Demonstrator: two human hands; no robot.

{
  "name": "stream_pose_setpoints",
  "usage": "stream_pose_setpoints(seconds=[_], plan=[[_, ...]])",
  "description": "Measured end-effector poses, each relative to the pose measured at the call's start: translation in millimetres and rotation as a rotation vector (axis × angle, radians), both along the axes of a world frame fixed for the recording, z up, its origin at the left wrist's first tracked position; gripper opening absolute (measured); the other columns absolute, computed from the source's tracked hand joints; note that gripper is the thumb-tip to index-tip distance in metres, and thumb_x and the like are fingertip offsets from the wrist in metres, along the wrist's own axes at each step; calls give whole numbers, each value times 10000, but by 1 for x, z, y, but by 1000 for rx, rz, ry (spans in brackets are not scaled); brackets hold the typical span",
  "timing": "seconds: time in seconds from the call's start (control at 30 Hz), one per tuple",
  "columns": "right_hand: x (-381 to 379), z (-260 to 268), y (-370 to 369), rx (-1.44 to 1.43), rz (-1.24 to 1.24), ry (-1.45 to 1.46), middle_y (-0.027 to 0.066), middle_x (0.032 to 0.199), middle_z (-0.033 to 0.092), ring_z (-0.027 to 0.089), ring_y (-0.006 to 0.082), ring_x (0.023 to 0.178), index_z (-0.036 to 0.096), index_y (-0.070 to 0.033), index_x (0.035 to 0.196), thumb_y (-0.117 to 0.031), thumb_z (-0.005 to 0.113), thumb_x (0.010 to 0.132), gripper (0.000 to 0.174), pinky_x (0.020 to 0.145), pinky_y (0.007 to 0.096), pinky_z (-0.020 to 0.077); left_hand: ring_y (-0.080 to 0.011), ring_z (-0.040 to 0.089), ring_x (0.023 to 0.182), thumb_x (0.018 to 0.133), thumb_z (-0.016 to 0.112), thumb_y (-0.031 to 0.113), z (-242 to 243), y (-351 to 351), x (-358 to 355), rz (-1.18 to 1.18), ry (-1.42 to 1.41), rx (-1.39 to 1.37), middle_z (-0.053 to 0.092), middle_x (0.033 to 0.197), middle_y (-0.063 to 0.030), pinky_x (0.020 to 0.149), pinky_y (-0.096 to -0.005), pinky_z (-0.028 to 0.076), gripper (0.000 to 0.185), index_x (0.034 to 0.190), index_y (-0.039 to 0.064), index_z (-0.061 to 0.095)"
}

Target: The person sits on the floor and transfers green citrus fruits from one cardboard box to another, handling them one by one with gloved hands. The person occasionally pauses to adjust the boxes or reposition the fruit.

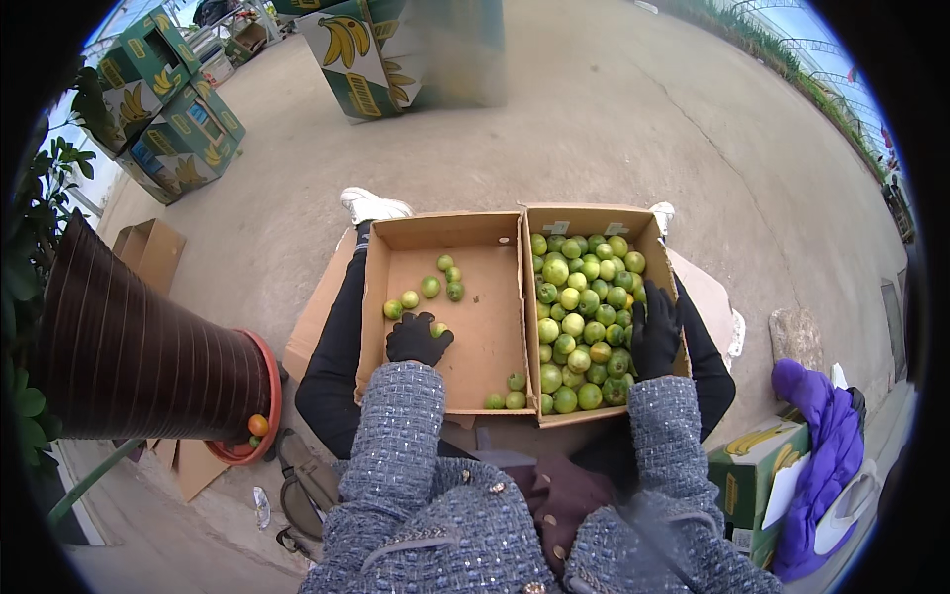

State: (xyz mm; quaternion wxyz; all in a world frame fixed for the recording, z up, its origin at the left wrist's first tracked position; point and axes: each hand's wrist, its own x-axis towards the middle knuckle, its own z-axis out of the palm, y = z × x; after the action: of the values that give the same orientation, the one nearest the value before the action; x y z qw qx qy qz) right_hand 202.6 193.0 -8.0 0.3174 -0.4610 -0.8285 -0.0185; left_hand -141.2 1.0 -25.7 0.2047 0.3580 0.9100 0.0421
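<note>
Two shallow cardboard boxes stand side by side between my legs. In the left cardboard box lie several loose green tomatoes, with a few more in its near right corner. My left hand, in a black glove, is low over this box with a green tomato at its fingertips; whether it grips the tomato is unclear. The right cardboard box is filled with green tomatoes, some yellowish. My right hand, also black-gloved, rests along that box's right side against the tomatoes, fingers pointing away.
A large brown ribbed planter with a red rim stands at left. Banana cartons are stacked at the far left, with another carton ahead. At right are a banana carton, a purple jacket and a stone block.
</note>
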Motion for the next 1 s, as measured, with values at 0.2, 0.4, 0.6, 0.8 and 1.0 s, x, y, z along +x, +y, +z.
stream_pose_setpoints(seconds=[0.2, 0.4, 0.6, 0.8, 1.0], plan=[[-46, 140, -73, -276, 573, 221, 141, 1266, 634, 563, 339, 1220, 585, -62, 1306, -154, 609, 930, 387, 1109, 484, 360, -360, 525, 1157, 795, 718, 406, -18, 19, 14, -130, 54, -138, 482, 1241, -149, 880, -512, 515, 574, 1261, 167, 484], [-53, 298, -149, -94, 1249, -86, 70, 1037, 698, 655, 229, 1048, 585, -129, 1326, -319, 672, 866, 505, 963, 418, 524, -367, 639, 1008, 874, 646, 479, -38, 11, 5, -134, 16, 31, 589, 1114, -174, 817, -517, 515, 498, 1188, 127, 485], [-22, 373, -177, 121, 1207, -329, 83, 977, 681, 663, 243, 910, 571, -99, 1281, -270, 670, 851, 473, 819, 393, 530, -359, 676, 831, 877, 550, 633, 6, 22, 26, -117, -177, 375, 694, 805, -176, 772, -454, 505, 589, 930, 56, 658], [-45, 356, -162, 65, 1192, -251, 96, 918, 664, 671, 257, 771, 557, -70, 1235, -222, 667, 837, 441, 675, 367, 536, -204, 642, 630, 951, 571, 442, -8, -1, 7, -100, -291, 551, 648, 679, -115, 613, -337, 487, 446, 890, 13, 678], [-74, 165, -113, -387, 608, -88, 111, 1126, 616, 667, 298, 864, 498, -98, 1339, -304, 670, 865, 545, 670, 402, 537, -172, 606, 543, 979, 456, 507, 5, 13, 55, -163, -728, 831, 622, 613, -89, 508, -286, 486, 567, 850, -5, 661]])
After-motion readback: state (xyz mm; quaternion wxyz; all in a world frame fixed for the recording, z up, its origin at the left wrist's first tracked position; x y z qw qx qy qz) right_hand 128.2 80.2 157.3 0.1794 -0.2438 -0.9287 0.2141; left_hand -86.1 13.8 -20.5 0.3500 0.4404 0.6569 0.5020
